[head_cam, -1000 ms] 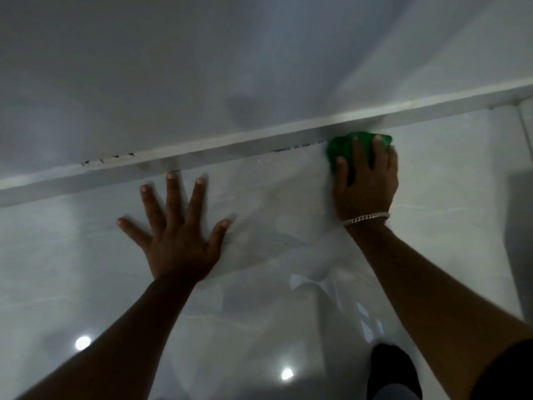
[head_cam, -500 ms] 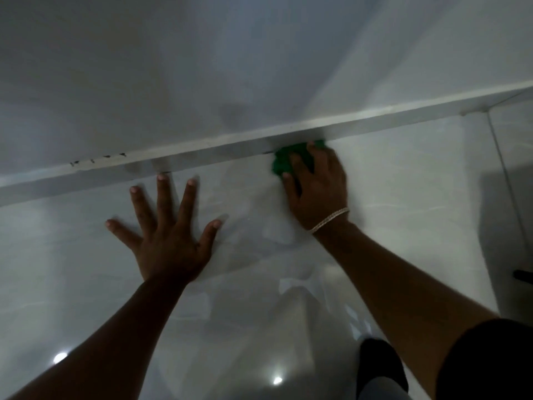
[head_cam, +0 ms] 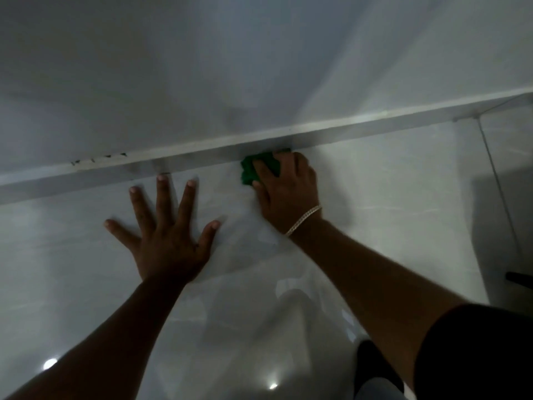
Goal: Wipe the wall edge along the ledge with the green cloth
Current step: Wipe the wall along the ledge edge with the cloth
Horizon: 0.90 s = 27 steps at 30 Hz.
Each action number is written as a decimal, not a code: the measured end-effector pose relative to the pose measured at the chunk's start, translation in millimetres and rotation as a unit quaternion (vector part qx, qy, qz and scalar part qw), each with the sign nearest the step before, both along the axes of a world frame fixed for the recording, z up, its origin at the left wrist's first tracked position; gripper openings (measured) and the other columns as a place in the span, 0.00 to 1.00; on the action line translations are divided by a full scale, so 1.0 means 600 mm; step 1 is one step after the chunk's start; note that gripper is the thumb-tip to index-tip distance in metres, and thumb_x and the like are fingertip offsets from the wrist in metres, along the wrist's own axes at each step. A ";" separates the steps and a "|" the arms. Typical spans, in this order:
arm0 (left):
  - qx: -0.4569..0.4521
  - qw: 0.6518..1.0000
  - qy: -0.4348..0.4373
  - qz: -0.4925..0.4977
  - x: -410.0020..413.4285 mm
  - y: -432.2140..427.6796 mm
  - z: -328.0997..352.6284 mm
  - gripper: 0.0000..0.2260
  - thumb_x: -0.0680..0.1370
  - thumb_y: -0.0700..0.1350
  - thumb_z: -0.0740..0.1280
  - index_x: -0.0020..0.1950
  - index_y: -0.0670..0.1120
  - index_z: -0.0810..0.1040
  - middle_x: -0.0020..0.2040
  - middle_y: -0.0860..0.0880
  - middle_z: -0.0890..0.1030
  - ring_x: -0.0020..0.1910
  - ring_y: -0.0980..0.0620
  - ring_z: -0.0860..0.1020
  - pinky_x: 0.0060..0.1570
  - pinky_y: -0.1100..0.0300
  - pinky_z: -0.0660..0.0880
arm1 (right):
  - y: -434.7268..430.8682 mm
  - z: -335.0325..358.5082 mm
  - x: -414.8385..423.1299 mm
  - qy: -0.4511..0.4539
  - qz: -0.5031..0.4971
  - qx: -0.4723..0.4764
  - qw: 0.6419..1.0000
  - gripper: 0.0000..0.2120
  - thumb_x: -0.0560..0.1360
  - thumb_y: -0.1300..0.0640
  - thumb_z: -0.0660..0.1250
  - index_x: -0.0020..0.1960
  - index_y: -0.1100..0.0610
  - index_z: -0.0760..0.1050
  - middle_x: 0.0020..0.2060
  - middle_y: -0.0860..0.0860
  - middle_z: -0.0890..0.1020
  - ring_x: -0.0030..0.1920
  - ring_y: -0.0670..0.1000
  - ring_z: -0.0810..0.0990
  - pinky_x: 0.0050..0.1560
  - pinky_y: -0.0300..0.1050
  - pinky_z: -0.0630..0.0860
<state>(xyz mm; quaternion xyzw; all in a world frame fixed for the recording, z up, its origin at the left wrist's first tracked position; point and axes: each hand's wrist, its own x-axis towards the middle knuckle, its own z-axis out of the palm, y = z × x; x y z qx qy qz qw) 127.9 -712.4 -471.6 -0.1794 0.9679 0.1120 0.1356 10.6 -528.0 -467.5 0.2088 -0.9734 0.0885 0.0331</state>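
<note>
A bunched green cloth [head_cam: 250, 171] is pressed against the glossy tiled wall just under the white ledge [head_cam: 360, 125]. My right hand [head_cam: 288, 189] covers most of the cloth and grips it, fingertips touching the ledge's underside; a silver bracelet sits on that wrist. My left hand [head_cam: 165, 235] lies flat on the wall to the left, fingers spread, holding nothing. Its middle fingertip nearly reaches the ledge.
Dark chipped marks [head_cam: 98, 158] show on the ledge's upper edge at the left. A vertical tile joint [head_cam: 499, 192] runs down the wall at the right. A dark object [head_cam: 519, 277] pokes in from the right edge. Light spots reflect low on the tiles.
My right hand slid the cloth leftward along the ledge from the right, closing in on my left hand. My left hand stayed planted on the wall.
</note>
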 end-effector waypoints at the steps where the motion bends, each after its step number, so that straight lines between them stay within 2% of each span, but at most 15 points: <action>1: 0.000 1.000 -0.002 0.002 0.000 -0.001 0.000 0.37 0.74 0.73 0.47 0.80 0.64 0.43 0.84 0.52 0.40 0.81 0.38 0.38 0.67 0.19 0.43 | 0.030 -0.002 -0.013 0.005 -0.002 0.003 1.000 0.19 0.74 0.48 0.63 0.62 0.54 0.75 0.58 0.63 0.77 0.57 0.67 0.74 0.53 0.58 0.75; 5: -0.004 1.000 0.003 0.006 0.001 0.002 -0.001 0.36 0.74 0.72 0.48 0.80 0.64 0.43 0.84 0.52 0.42 0.82 0.37 0.39 0.67 0.19 0.43 | 0.124 -0.006 -0.046 0.005 -0.192 -0.001 0.981 0.18 0.74 0.49 0.62 0.61 0.55 0.75 0.62 0.65 0.74 0.58 0.68 0.72 0.51 0.61 0.76; 7: -0.003 1.000 0.003 0.004 -0.001 0.000 -0.003 0.36 0.74 0.72 0.49 0.80 0.64 0.43 0.84 0.51 0.42 0.82 0.37 0.39 0.67 0.19 0.43 | 0.109 -0.010 -0.050 -0.010 -0.283 -0.009 0.959 0.19 0.73 0.51 0.62 0.62 0.56 0.74 0.64 0.65 0.71 0.61 0.68 0.70 0.53 0.63 0.75; 9: -0.008 1.000 0.005 0.003 0.002 0.001 -0.004 0.37 0.74 0.73 0.49 0.80 0.64 0.43 0.84 0.51 0.42 0.82 0.37 0.39 0.67 0.19 0.43 | 0.066 -0.007 -0.040 -0.019 -0.315 -0.016 0.949 0.20 0.72 0.52 0.62 0.63 0.56 0.73 0.64 0.65 0.71 0.61 0.69 0.70 0.55 0.64 0.74; 12: -0.003 1.000 0.001 0.000 0.000 0.001 -0.001 0.37 0.74 0.73 0.48 0.80 0.64 0.43 0.84 0.51 0.42 0.82 0.37 0.39 0.67 0.19 0.43 | -0.025 -0.011 0.015 0.000 -0.204 -0.032 0.979 0.20 0.71 0.54 0.65 0.62 0.56 0.75 0.62 0.67 0.74 0.59 0.71 0.72 0.58 0.62 0.73; 15: -0.007 1.000 -0.007 -0.003 -0.001 0.000 -0.001 0.37 0.74 0.73 0.47 0.80 0.63 0.42 0.84 0.51 0.39 0.81 0.38 0.38 0.68 0.20 0.42 | -0.076 -0.010 0.048 -0.020 -0.104 -0.039 0.994 0.21 0.73 0.51 0.65 0.65 0.54 0.74 0.65 0.64 0.73 0.64 0.69 0.70 0.62 0.63 0.70; 18: -0.003 1.000 -0.007 -0.004 -0.002 -0.001 0.000 0.37 0.74 0.73 0.47 0.80 0.64 0.41 0.83 0.52 0.37 0.81 0.38 0.37 0.68 0.20 0.43 | -0.025 -0.004 0.016 -0.018 -0.002 -0.018 1.000 0.19 0.74 0.48 0.64 0.63 0.53 0.75 0.63 0.62 0.76 0.62 0.66 0.72 0.61 0.61 0.72; 20: 0.002 1.000 -0.007 -0.004 -0.001 -0.003 0.000 0.37 0.74 0.73 0.47 0.80 0.64 0.41 0.83 0.53 0.37 0.81 0.38 0.37 0.68 0.20 0.42 | 0.047 -0.012 -0.019 0.009 0.016 -0.020 1.000 0.17 0.74 0.50 0.65 0.61 0.53 0.77 0.59 0.62 0.78 0.58 0.66 0.75 0.59 0.60 0.73; 24: 0.003 1.000 -0.003 -0.002 -0.001 -0.001 -0.001 0.37 0.74 0.72 0.48 0.80 0.64 0.42 0.83 0.52 0.39 0.81 0.38 0.38 0.68 0.20 0.42 | 0.181 -0.016 -0.067 0.019 -0.146 0.005 0.989 0.17 0.75 0.50 0.61 0.62 0.54 0.75 0.63 0.64 0.76 0.58 0.68 0.74 0.55 0.61 0.75; 27: 0.001 1.000 -0.007 -0.005 -0.002 -0.001 -0.002 0.36 0.75 0.72 0.49 0.80 0.64 0.41 0.83 0.52 0.39 0.81 0.37 0.38 0.67 0.19 0.42 | 0.160 -0.013 -0.074 -0.015 -0.294 -0.023 0.955 0.22 0.74 0.49 0.59 0.65 0.56 0.73 0.69 0.64 0.70 0.66 0.69 0.68 0.60 0.64 0.73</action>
